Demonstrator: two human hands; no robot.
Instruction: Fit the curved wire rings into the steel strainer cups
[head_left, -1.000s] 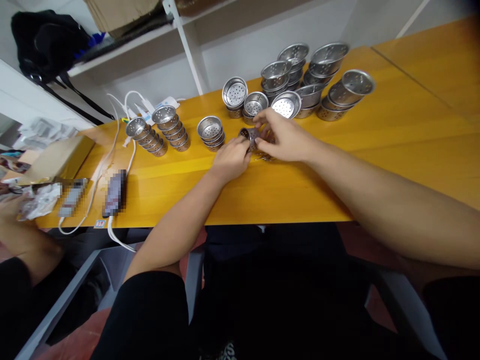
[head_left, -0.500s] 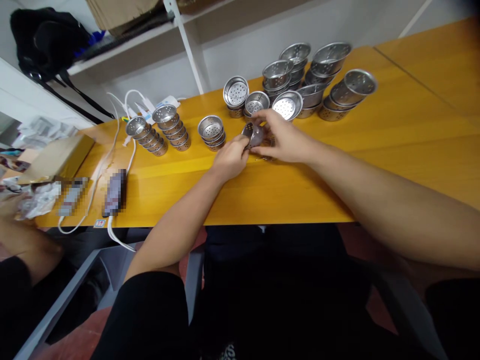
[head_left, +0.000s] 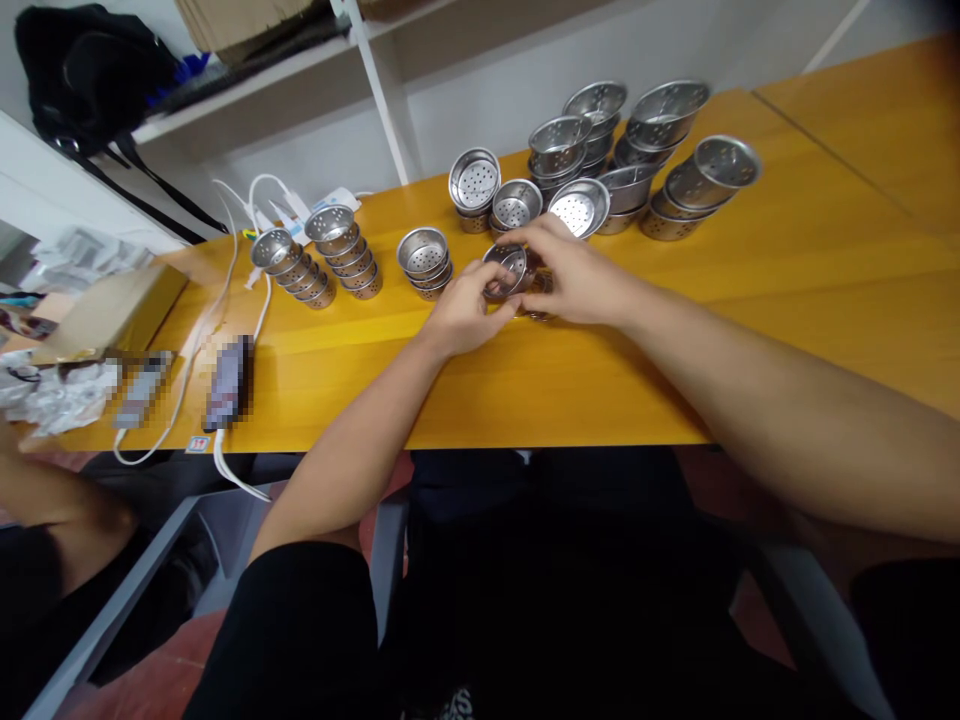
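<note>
Between my hands is a perforated metal cup (head_left: 513,258), its open mouth facing me and tilted up. My left hand (head_left: 469,305) grips the near left rim, with fingers reaching into the mouth. Around the cup's right side curls my right hand (head_left: 574,270), thumb below and fingers above. Under the right hand, part of more perforated metalware (head_left: 541,298) shows, mostly hidden. A short stack of perforated cups (head_left: 424,258) stands just left of my left hand. Beyond my right hand lies a wide perforated cup (head_left: 579,208), tilted toward me.
Two taller cup stacks (head_left: 341,250) (head_left: 292,265) stand to the left. Several more stacks (head_left: 559,150) (head_left: 675,190) fill the back right. Phones (head_left: 229,385), white cables (head_left: 180,400) and a cardboard box (head_left: 112,315) lie at left, beside another person's arm (head_left: 67,490).
The held cup has turned so its mouth faces up toward me more. My left fingers have opened a little and shifted at its rim.
</note>
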